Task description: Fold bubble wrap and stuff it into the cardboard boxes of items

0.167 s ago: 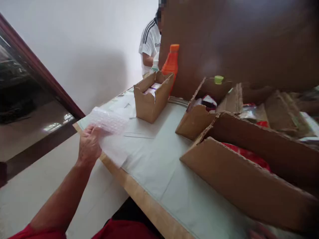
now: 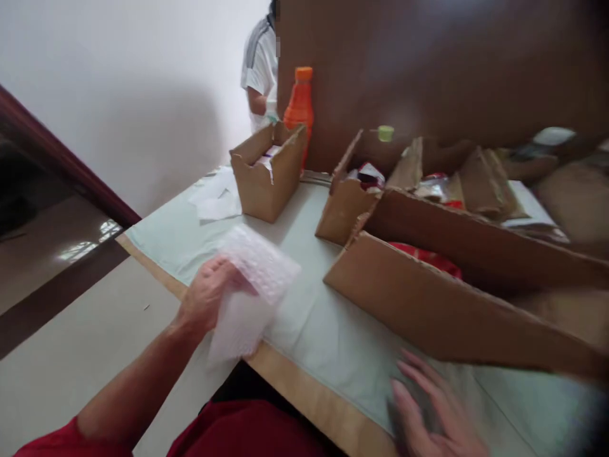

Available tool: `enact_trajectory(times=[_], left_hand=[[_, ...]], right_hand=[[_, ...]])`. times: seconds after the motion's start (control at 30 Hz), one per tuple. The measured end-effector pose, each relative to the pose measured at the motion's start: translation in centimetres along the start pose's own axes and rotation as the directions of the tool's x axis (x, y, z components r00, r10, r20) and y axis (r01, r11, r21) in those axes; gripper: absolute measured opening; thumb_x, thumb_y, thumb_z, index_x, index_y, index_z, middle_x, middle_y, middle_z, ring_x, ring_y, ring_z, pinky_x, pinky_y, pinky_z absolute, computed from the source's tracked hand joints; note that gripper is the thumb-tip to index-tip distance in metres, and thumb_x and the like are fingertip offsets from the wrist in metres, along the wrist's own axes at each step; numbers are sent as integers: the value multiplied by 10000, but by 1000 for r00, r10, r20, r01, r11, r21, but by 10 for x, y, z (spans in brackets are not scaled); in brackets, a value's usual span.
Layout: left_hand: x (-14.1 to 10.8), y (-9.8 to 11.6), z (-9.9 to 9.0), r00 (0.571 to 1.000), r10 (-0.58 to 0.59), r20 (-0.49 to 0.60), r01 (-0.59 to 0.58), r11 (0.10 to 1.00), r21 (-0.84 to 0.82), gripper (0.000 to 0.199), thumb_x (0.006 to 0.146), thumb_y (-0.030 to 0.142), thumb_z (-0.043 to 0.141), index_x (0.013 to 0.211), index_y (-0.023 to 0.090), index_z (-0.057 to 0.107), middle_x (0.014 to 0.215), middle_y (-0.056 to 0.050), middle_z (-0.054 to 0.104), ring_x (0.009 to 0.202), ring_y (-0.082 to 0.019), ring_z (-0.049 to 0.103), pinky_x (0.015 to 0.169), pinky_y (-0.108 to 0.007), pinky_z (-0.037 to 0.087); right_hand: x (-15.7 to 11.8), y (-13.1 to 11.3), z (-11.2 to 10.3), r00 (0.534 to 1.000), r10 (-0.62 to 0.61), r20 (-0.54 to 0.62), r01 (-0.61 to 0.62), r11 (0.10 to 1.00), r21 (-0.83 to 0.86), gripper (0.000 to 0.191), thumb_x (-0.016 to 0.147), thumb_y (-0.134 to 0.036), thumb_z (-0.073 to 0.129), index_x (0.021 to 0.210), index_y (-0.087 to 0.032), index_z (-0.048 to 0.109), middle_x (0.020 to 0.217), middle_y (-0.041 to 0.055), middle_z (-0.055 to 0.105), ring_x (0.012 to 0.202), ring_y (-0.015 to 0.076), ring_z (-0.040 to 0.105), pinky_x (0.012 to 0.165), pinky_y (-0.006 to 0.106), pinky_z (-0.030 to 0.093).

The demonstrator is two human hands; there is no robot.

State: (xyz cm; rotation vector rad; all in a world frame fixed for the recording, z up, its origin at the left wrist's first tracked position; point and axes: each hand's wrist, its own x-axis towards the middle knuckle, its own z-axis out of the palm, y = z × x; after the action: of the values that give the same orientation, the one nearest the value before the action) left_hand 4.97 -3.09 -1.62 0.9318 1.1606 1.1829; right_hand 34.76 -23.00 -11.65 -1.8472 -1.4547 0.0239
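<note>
Over the table edge [image 2: 304, 386], bubble wrap [image 2: 264, 263] seemingly hangs.

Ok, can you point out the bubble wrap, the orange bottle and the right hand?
bubble wrap [image 2: 267, 263]: head view, on its upper flap
orange bottle [image 2: 299, 106]: head view, on its upper body
right hand [image 2: 440, 411]: head view, on its middle

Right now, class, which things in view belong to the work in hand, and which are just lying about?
In use:
bubble wrap, held in the left hand
table, beneath it

Apparently lying about:
orange bottle
white sheets
cardboard boxes
</note>
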Motion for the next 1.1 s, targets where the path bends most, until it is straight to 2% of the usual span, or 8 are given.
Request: enact_trajectory(times=[0.17, 0.27, 0.37, 0.5, 0.77, 0.93, 1.0, 1.1], left_hand=[[-28, -43, 50, 805, -327, 495, 282, 945, 166, 449, 716, 562, 833, 758, 151, 658, 626, 2, 644, 569, -123, 610, 556, -210, 475], [-39, -59, 63, 704, -398, 588, 277, 917, 288, 457, 791, 591, 774, 788, 153, 644, 666, 12, 623, 568, -95, 557, 547, -194, 420], [-46, -65, 69, 692, -410, 594, 211, 902, 376, 420, 821, 556, 752, 783, 160, 617, 659, 31, 576, 560, -85, 504, 524, -189, 368], [-55, -63, 79, 672, -363, 646, 98, 908, 408, 330, 863, 484, 702, 822, 162, 646, 706, 21, 607, 595, -92, 495, 547, -201, 377], [-61, -56, 76, 418, -464, 781, 47, 870, 491, 232, 917, 378, 631, 1023, 188, 711, 894, -4, 686, 784, -131, 585, 699, -233, 444], [-60, -63, 47, 230, -658, 717, 60, 745, 664, 291, 873, 419, 680, 1040, 181, 691, 893, -11, 686, 779, -147, 593, 680, -244, 434], [-54, -59, 38, 255, -679, 689, 19, 716, 698, 289, 874, 442, 668, 986, 177, 703, 859, -12, 686, 768, -151, 602, 681, -249, 446], [-36, -46, 36, 412, -606, 680, -43, 733, 679, 370, 876, 525, 639, 1036, 199, 713, 929, -36, 730, 827, -187, 656, 731, -289, 506]], right_hand=[[-1, -56, -5, 992, -2, 128, -34, 961, 274, 749, 958, -400, 642, 1611, -285, 295, 1532, 141, 522, 1303, 311, 611, 1050, 521, 555], [-10, -68, -9, 980, 74, 184, -139, 917, 375, 906, 944, -397, 662, 1658, -301, 113, 1604, 150, 429, 1351, 300, 576, 1072, 510, 546], [-21, -70, -9, 980, 78, 182, -127, 953, 275, 978, 910, -340, 702, 1662, -300, 77, 1641, 159, 367, 1426, 335, 496, 1125, 574, 487], [-20, -72, -1, 984, 14, 178, -34, 993, 110, 1000, 876, -375, 747, 1657, -247, 135, 1658, 193, 326, 1493, 398, 382, 1140, 649, 425], [-18, -51, -11, 936, 352, -21, -329, 894, 305, 217, 993, -330, 615, 1162, -257, 732, 1037, 31, 776, 917, 198, 728, 843, 330, 601], [-28, -24, -42, 824, 544, -158, -462, 807, 368, 181, 935, -391, 682, 974, -250, 789, 924, 9, 787, 824, 188, 720, 751, 292, 585], [-30, -15, -53, 777, 592, -213, -506, 789, 349, 208, 901, -424, 709, 944, -239, 793, 892, 15, 783, 813, 199, 712, 747, 306, 581], [-29, -8, -58, 758, 618, -210, -564, 782, 266, 269, 865, -472, 717, 867, -209, 771, 785, 27, 750, 698, 197, 663, 647, 310, 555]])
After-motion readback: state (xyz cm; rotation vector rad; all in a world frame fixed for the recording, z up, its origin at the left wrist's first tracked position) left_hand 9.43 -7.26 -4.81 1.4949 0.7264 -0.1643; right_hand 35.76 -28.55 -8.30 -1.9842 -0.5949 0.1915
